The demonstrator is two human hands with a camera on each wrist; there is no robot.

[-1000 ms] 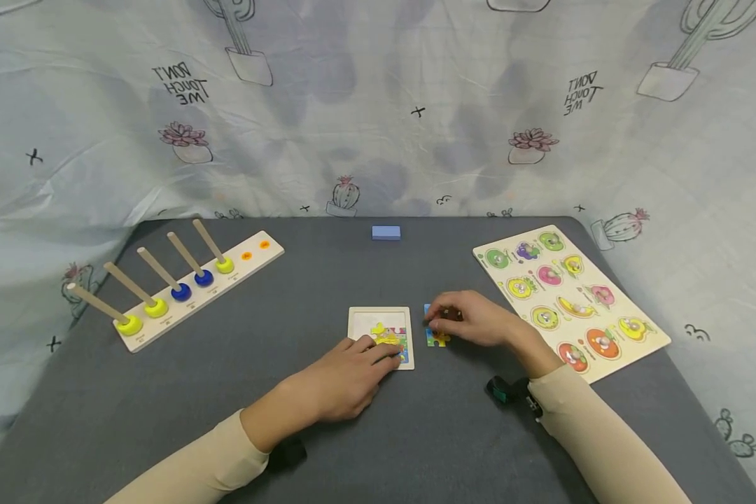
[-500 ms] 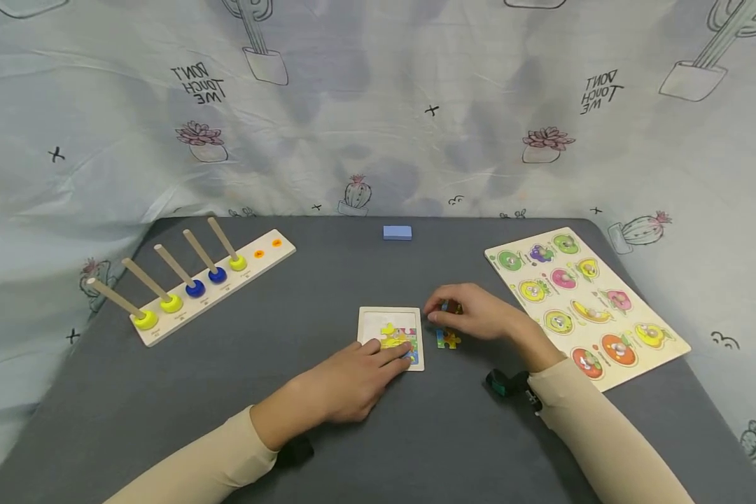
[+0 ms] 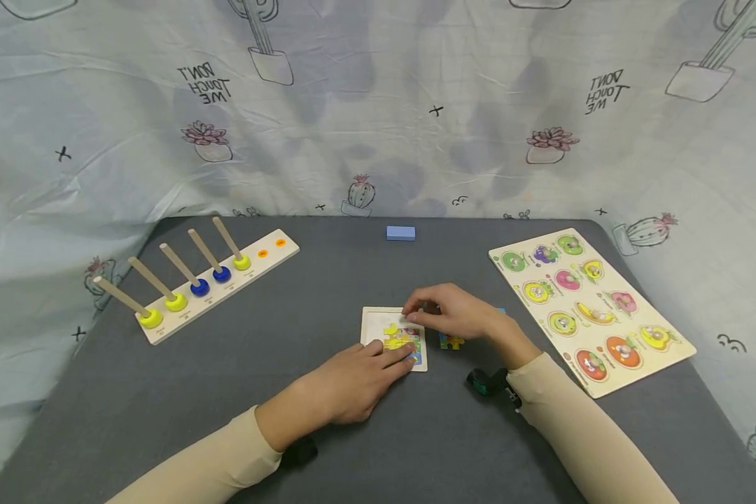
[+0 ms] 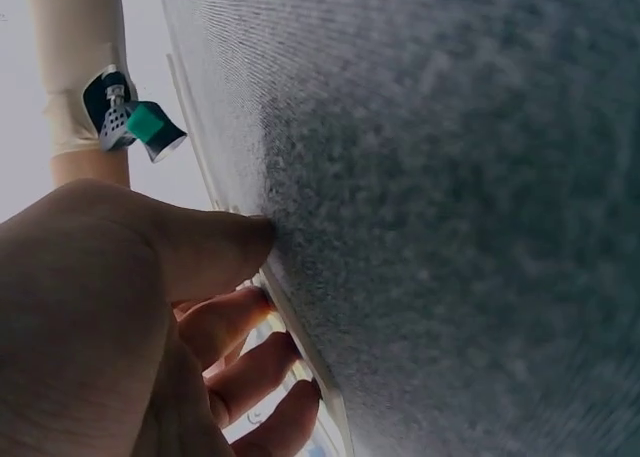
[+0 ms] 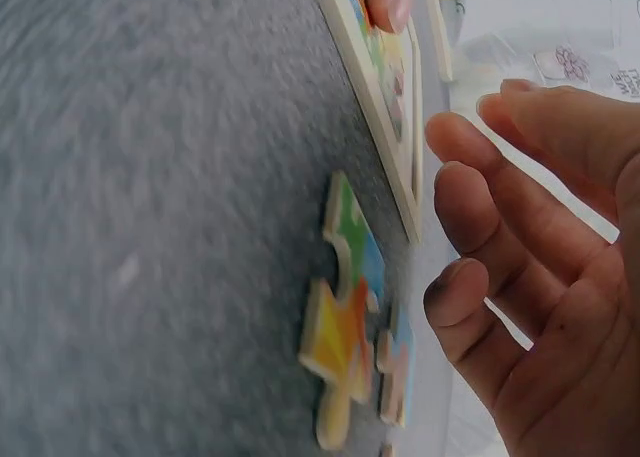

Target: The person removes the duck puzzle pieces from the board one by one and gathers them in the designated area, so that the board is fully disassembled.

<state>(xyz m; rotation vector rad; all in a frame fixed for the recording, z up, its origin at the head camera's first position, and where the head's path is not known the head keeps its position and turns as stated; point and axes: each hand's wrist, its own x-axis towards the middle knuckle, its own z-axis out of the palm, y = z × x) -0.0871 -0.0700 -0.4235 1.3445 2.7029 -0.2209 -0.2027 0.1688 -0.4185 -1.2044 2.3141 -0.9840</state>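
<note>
Nearest the wearer, the left hand (image 3: pixel 353 381) lies flat on the grey table (image 3: pixel 227 392), its straight fingertips pressing the near edge of the small jigsaw tray (image 3: pixel 373 318). Just beyond, the right hand (image 3: pixel 453 311) hovers over the tray's far right corner, fingers curled towards the thumb; whether they pinch a piece cannot be told. Loose puzzle pieces (image 3: pixel 451 341) lie just right of the tray, beneath that wrist. Further out are the peg board (image 3: pixel 271 253) at left, the fruit puzzle board (image 3: pixel 630 325) at right, and a blue block (image 3: pixel 400 233). The backdrop cloth (image 3: pixel 378 105) reads "DON'T TOUCH ME", mirrored.
</note>
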